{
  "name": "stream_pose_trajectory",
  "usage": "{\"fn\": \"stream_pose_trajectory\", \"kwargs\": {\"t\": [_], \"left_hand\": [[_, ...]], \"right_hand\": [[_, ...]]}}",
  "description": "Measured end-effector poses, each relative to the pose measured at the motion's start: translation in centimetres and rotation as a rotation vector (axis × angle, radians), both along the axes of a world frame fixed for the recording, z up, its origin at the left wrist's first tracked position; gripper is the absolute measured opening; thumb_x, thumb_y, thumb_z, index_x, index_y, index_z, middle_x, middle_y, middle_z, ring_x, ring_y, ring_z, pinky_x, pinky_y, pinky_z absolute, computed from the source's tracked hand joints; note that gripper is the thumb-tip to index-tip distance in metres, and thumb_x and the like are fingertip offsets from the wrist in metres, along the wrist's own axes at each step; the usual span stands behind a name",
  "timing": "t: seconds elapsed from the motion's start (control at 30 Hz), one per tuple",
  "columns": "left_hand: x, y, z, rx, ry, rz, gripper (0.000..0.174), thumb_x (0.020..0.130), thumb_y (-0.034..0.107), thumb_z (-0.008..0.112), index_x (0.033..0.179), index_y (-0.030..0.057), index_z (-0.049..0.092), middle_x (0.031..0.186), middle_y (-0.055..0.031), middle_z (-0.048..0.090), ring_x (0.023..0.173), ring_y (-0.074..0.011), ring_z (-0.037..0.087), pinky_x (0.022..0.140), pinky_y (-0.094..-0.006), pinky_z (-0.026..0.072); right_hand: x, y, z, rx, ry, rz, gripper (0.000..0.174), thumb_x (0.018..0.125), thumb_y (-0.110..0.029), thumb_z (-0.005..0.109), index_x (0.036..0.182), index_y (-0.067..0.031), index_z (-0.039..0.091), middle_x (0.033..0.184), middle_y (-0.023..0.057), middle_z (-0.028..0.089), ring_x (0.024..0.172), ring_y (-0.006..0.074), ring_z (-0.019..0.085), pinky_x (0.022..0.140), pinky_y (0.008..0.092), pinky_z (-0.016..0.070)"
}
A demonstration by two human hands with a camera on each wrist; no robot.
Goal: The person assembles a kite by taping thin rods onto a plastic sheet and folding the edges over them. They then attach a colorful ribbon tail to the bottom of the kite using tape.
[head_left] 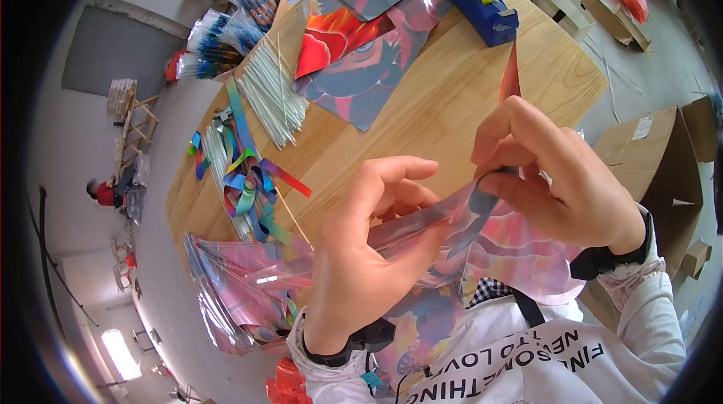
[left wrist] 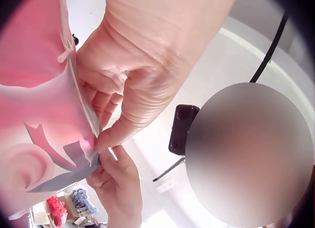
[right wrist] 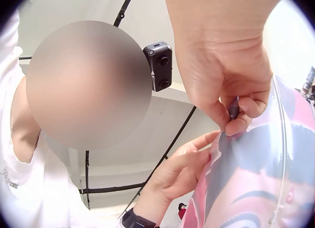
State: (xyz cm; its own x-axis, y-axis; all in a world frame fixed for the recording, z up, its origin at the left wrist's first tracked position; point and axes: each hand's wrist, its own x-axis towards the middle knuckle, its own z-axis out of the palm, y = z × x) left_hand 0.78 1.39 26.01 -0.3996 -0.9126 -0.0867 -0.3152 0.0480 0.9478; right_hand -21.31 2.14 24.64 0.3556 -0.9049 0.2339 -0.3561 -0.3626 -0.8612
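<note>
A thin, glossy kite (head_left: 527, 261) printed in pink and grey spans both hands in front of the person's chest, over the near table edge. The right hand (head_left: 561, 178) pinches its upper edge between thumb and fingers, where a small dark piece (right wrist: 234, 109) shows in the right wrist view. The left hand (head_left: 369, 253) holds the same edge a little to the left, thumb on the near side. In the left wrist view the left hand's thumb and fingertips meet on the kite's rim, close to the right hand (left wrist: 118, 183). A red pointed tip (head_left: 510, 80) rises behind the right hand.
Thin white rods (head_left: 267, 95) and coloured ribbons (head_left: 248, 185) lie left on the wooden table (head_left: 422, 125). Printed sheets (head_left: 361, 73) and a blue tape dispenser (head_left: 482, 16) are at the far side. Another folded printed piece (head_left: 226, 291) hangs at the left edge. Cardboard boxes (head_left: 640, 148) stand right.
</note>
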Motion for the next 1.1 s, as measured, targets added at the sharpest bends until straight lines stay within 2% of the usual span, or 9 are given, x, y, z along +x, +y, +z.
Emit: {"fn": "stream_pose_trajectory", "kwargs": {"t": [0.33,0.53,0.63,0.77,0.83,0.93,1.03,1.07,1.1], "left_hand": [[0.1,-0.3,-0.1,-0.02,-0.03,-0.001,0.044,0.082,0.0,0.073,0.122,0.005,0.055,0.086,-0.0048,0.07,0.079,-0.0104,0.066,0.073,-0.0252,0.0494],[-0.5,-0.2,0.6,0.126,-0.001,0.05,0.047,0.078,-0.004,0.075,0.12,0.0021,0.057,0.085,-0.0064,0.07,0.083,-0.0108,0.066,0.077,-0.0225,0.0502],[-0.4,-0.2,0.4,0.073,-0.017,0.03,0.043,0.079,-0.004,0.074,0.119,0.002,0.058,0.085,-0.0063,0.07,0.083,-0.0094,0.066,0.076,-0.0221,0.0498],[0.0,-0.3,-0.8,-0.063,-0.08,-0.023,0.039,0.084,0.003,0.073,0.12,0.0034,0.058,0.082,-0.0089,0.07,0.078,-0.014,0.069,0.073,-0.027,0.0525],[-0.1,-0.1,-0.9,0.026,-0.047,-0.029,0.039,0.084,0.004,0.074,0.12,0.0038,0.059,0.081,-0.0097,0.07,0.077,-0.0146,0.069,0.071,-0.0273,0.0527],[0.4,-0.3,-1.6,-0.126,-0.105,-0.045,0.039,0.084,0.006,0.074,0.12,0.004,0.06,0.08,-0.0102,0.07,0.077,-0.0145,0.069,0.069,-0.0277,0.0527],[2.7,-0.2,-2.2,-0.233,-0.261,-0.019,0.031,0.084,0.007,0.073,0.113,0.0028,0.065,0.081,-0.01,0.071,0.076,-0.0138,0.07,0.067,-0.0279,0.0527],[3.9,-0.1,-2.4,-0.139,-0.267,0.038,0.028,0.084,0.007,0.074,0.11,0.0027,0.066,0.082,-0.0099,0.072,0.076,-0.0136,0.069,0.068,-0.0276,0.0526],[5.4,0.1,-2.6,-0.045,-0.272,0.094,0.025,0.083,0.007,0.074,0.107,0.0025,0.067,0.083,-0.0097,0.072,0.076,-0.0135,0.069,0.068,-0.0274,0.0526]], "right_hand": [[0.3,-0.1,-0.3,-0.012,0.006,-0.012,0.023,0.089,0.004,0.059,0.107,-0.0027,0.046,0.08,0.0082,0.069,0.061,0.013,0.059,0.052,0.0241,0.0395],[0.4,-0.1,-0.2,0.002,0.013,0.005,0.024,0.089,0.004,0.06,0.107,-0.0027,0.046,0.08,0.0079,0.069,0.06,0.0131,0.059,0.051,0.0242,0.039],[0.4,-0.1,-0.1,-0.015,0.037,0.015,0.024,0.089,0.004,0.06,0.108,-0.0026,0.046,0.08,0.0076,0.07,0.06,0.0138,0.059,0.051,0.0245,0.0389],[0.6,-0.1,-0.4,-0.031,0.031,0.044,0.025,0.088,0.004,0.061,0.108,-0.0022,0.047,0.081,0.0081,0.069,0.061,0.0152,0.061,0.051,0.025,0.04],[0.7,0.0,-0.4,-0.014,0.03,0.065,0.025,0.088,0.006,0.06,0.108,-0.0014,0.048,0.083,0.0093,0.069,0.064,0.0163,0.062,0.054,0.0256,0.0421],[0.7,0.0,-0.4,0.015,0.043,0.057,0.024,0.087,0.009,0.059,0.107,0.0006,0.05,0.086,0.0108,0.068,0.07,0.0179,0.065,0.06,0.0272,0.0472],[0.0,-0.1,-1.0,-0.046,0.034,-0.13,0.023,0.086,0.014,0.056,0.106,0.0028,0.052,0.088,0.0113,0.065,0.077,0.0198,0.066,0.07,0.0284,0.0501],[-1.0,-0.4,-1.2,-0.067,0.084,-0.173,0.027,0.085,0.009,0.06,0.11,0.0003,0.052,0.092,0.0143,0.065,0.082,0.0303,0.067,0.068,0.034,0.0499],[-1.7,-0.7,-1.3,-0.087,0.119,-0.23,0.026,0.086,0.008,0.06,0.11,-0.0006,0.052,0.091,0.0143,0.065,0.082,0.0311,0.066,0.068,0.0341,0.0497]]}}
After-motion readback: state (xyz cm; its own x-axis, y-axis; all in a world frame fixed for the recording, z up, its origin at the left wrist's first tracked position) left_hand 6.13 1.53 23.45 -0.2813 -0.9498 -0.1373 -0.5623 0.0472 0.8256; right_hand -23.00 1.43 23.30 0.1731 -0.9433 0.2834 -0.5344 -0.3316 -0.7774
